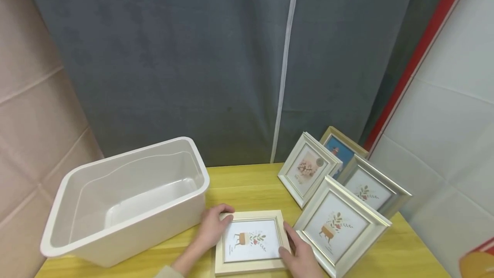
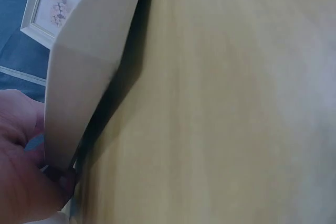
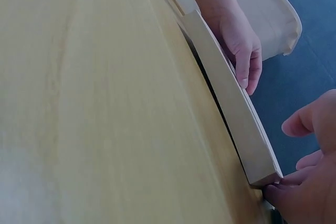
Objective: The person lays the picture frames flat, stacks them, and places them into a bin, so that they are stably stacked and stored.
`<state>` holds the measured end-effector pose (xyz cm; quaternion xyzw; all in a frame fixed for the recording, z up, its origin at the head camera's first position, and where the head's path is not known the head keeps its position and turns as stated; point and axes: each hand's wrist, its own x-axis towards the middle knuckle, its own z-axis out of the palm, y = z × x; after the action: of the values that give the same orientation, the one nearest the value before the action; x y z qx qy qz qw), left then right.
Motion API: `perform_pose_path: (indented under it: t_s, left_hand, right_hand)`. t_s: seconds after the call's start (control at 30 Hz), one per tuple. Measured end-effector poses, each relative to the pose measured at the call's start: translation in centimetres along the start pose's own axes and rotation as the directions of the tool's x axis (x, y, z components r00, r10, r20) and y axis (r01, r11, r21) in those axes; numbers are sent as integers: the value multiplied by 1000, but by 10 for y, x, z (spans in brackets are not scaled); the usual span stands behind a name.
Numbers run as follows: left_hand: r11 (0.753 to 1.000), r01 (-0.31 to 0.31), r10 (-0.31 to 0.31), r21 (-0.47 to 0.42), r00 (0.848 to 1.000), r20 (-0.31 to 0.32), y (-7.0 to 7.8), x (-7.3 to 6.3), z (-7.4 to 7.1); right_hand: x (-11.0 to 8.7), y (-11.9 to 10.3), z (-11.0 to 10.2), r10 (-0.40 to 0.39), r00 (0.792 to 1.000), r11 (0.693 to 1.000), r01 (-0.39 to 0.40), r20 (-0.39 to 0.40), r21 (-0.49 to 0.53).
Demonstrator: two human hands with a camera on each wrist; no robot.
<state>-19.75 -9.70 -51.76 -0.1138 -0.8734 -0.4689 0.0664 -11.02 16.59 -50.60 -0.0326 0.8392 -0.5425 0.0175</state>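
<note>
A cream picture frame (image 1: 252, 265) lies face up, low over the wooden table, showing a print of a brown deer-like figure with leaves. My left hand (image 1: 211, 228) grips its left edge, thumb on the top face. At the opposite edge, my right hand (image 1: 302, 254) holds it with the thumb over the rim. The left wrist view shows fingertips of the left hand (image 2: 26, 166) tucked beneath the frame's side (image 2: 84, 72), with a dark gap under it. In the right wrist view, fingers of the right hand (image 3: 310, 177) reach under a corner of the frame (image 3: 231, 103).
A large off-white plastic bin (image 1: 154, 213) stands at left. Several picture frames stand at right: a silver-white one (image 1: 376, 222) nearest, a blossom one (image 1: 285, 175), a grey-silver one (image 1: 401, 196) and a gold-edged one (image 1: 341, 136). A grey curtain (image 1: 173, 63) hangs behind the yellow wooden table (image 1: 247, 188).
</note>
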Motion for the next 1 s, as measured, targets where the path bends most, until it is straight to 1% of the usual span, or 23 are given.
perform_pose_path:
  t_s: [0.17, 0.27, 0.37, 0.5, 0.63, 0.73, 0.83, 1.0]
  left_hand:
    - [999, -23, 23, 35, 1000, -14, 0, -2, 1]
    - [999, -25, 25, 38, 999, -20, 0, -3, 1]
    - [999, -21, 22, 27, 999, -30, -3, -6, 0]
    - [1000, -9, 8, -13, 999, -49, -6, -9, -2]
    - [999, -18, 16, -44, 999, -42, -9, -15, -7]
    - [998, -26, 25, -58, 999, -24, -9, -16, -9]
    - [997, -21, 20, -68, 1000, -18, -9, -18, -11]
    - [997, -14, 14, -70, 1000, -1, -9, -19, -15]
  right_hand:
    - [-1, 1, -4, -4, 999, 997, 7, 50, -74]
    - [0, 1, -4, 6, 997, 996, 1, 79, -90]
    - [0, 0, -5, 14, 995, 995, -5, 94, -99]
    - [0, -4, -8, 30, 996, 994, -21, 86, -108]
    - [-2, -6, -9, 29, 996, 993, -20, 81, -113]
    - [-3, -6, -14, 10, 994, 996, -1, 107, -86]
    - [-5, -8, -21, -26, 988, 998, 34, 151, -47]
    - [-5, -19, -39, -92, 974, 993, 106, 206, -58]
